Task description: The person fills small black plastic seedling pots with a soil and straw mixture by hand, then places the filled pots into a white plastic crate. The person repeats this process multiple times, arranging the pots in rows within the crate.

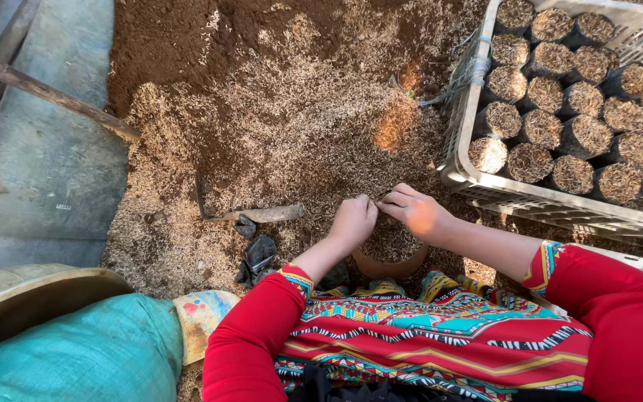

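One crate point(458, 176), one bowl point(390, 266), two hands, many filled pots point(528, 162).

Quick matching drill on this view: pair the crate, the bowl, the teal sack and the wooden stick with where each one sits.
Things:
1. crate
2. bowl
3. teal sack
4. wooden stick

Places:
A. lower left corner
B. upper right, full of filled black pots
C. upper left, lying slantwise
D. under the left hand and right hand

Pairs: 1-B, 2-D, 3-A, 4-C
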